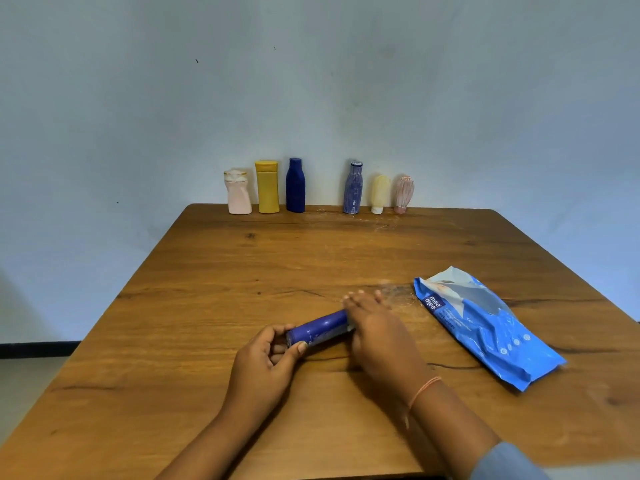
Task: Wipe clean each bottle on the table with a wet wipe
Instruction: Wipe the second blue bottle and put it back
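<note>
Your left hand (266, 362) grips one end of the blue bottle (320, 329), thumb on top and fingers curled round it. The bottle lies on its side on the wooden table (242, 271), just to the left of the wet-wipe pack (485, 323). Your right hand (377, 327) lies over the bottle's other end, the end nearer the pack, with its fingers stretched out flat and blurred. A pale sliver shows under that palm, and you cannot tell whether it is a wipe.

Well beyond the pack, along the table's far edge, six more bottles stand upright in a row. From the left they are a pale pink bottle (238, 194), a yellow bottle (267, 187) and a dark blue bottle (295, 185). After a gap come a streaked blue bottle (353, 188), a cream tube (379, 194) and a pink tube (402, 194). The pack lies flat, apart from both hands.
</note>
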### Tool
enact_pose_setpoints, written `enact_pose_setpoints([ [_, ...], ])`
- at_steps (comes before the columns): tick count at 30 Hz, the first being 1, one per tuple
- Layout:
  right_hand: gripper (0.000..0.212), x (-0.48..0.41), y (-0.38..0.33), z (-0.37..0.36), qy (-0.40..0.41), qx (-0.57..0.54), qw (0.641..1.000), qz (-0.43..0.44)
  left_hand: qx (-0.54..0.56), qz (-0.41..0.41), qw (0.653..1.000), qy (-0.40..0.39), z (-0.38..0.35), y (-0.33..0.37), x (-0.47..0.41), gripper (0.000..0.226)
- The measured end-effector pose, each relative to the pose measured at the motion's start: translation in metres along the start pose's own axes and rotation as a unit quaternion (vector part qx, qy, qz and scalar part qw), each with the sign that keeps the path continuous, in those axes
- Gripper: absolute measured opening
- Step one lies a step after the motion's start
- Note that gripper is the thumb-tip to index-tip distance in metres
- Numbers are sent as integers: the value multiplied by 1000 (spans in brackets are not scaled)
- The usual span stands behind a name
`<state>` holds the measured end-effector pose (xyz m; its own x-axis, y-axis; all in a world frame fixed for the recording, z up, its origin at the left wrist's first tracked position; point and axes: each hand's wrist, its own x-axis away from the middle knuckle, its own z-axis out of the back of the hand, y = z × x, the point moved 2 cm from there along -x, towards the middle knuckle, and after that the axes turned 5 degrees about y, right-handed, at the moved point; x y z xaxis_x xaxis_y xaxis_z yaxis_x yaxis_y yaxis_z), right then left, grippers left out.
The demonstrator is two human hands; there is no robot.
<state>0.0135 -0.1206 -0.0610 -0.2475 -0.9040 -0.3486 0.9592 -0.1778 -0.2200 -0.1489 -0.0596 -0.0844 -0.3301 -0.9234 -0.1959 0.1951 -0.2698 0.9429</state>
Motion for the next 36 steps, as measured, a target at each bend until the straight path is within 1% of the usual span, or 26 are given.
enact_pose_setpoints([
  [2,72,-3,20,3,-1,-12,999,-46,4,-1,1000,-1,-1,1,-1,21],
  [7,72,4,10,-2,9,-20,997,-77,26,21,999,-10,-1,-4,-4,21],
  [8,70,5,4,-2,14,-17,996,-88,25,19,999,-13,0,-4,-4,20],
  [10,61,6,-12,-5,53,-12,994,-91,29,20,999,-20,0,-3,-4,22],
  [11,58,9,-22,-7,66,-12,995,-79,36,24,999,-25,0,-3,-4,23],
  [12,56,12,-33,-10,60,-9,997,-55,39,28,998,-29,-1,-3,-4,24],
  [15,53,20,-61,-22,6,2,998,56,25,28,999,-28,1,-5,-5,32],
  [17,52,18,-57,-23,-8,4,996,88,14,25,999,-28,2,-6,-5,29],
  [18,52,15,-51,-18,-3,9,996,93,13,26,999,-30,2,-5,-4,27],
  [19,53,13,-42,-13,-4,9,996,86,17,28,999,-31,2,-5,-4,26],
  [23,65,5,5,3,10,-23,1000,-15,33,40,998,-34,1,-5,-4,19],
  [25,60,1,15,7,1,-29,998,-47,32,36,998,-28,2,-4,-5,23],
  [27,53,1,14,7,-1,-37,998,-57,36,32,998,-31,3,-2,-5,31],
  [31,54,0,9,-3,16,-30,996,-78,52,41,996,-62,4,0,-2,44],
  [34,58,4,-3,-12,32,-39,996,-79,51,44,996,-60,2,-3,-4,42],
  [36,62,13,-25,-21,55,-49,996,-50,51,53,996,-56,2,-4,-5,39],
])
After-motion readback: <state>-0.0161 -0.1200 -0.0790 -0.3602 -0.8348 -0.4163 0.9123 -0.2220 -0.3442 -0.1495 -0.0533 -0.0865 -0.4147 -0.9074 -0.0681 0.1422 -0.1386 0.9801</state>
